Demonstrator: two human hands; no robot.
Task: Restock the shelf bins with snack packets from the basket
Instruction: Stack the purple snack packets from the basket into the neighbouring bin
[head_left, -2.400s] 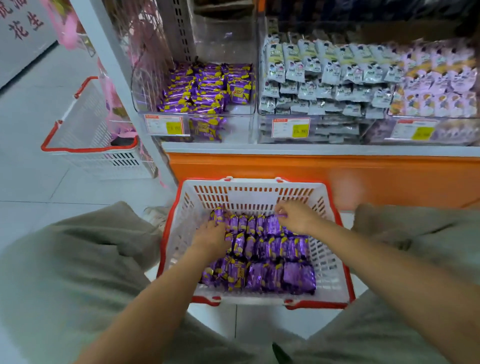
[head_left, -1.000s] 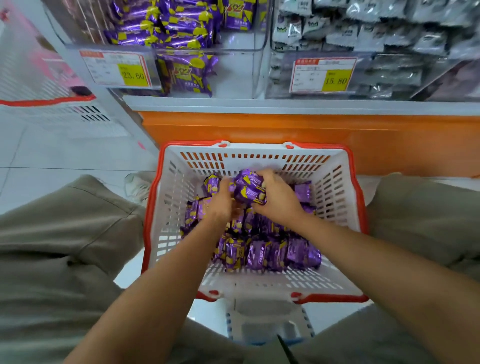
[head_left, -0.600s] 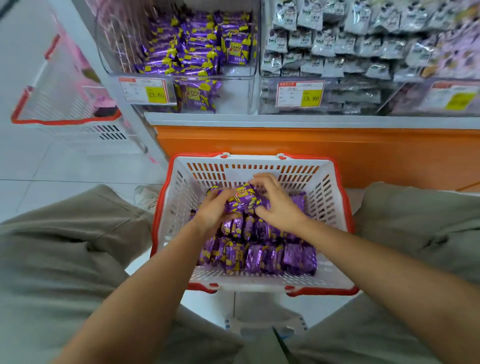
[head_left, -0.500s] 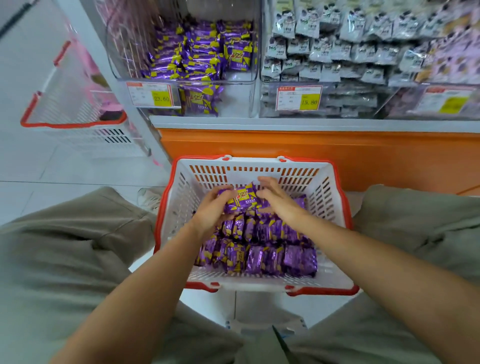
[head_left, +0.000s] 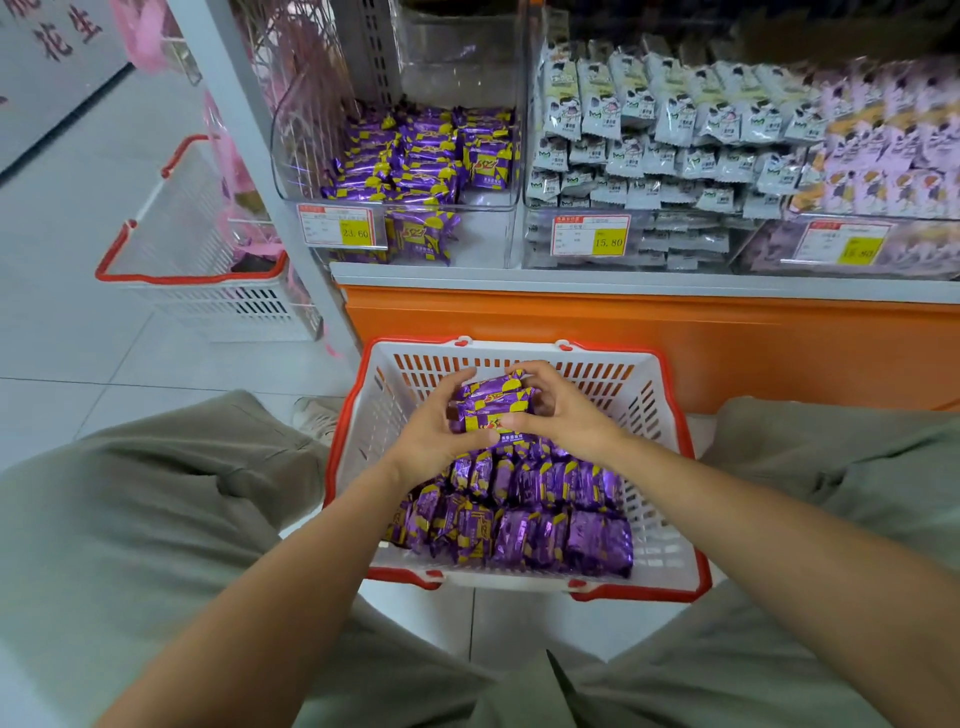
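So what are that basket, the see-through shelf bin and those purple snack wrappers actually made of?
The basket looks like rigid moulded plastic: matte white slotted walls and a red rim. The shelf bin seems to be clear glossy plastic, perhaps acrylic, since the stock shows through it and it catches reflections. The purple snack packets look like thin shiny film, possibly foil-lined, crinkled with bright glints.

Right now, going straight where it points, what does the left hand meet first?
Probably the far wall of the white plastic basket, beyond the left hand holding purple foil packets; if above the rim, the orange shelf base.
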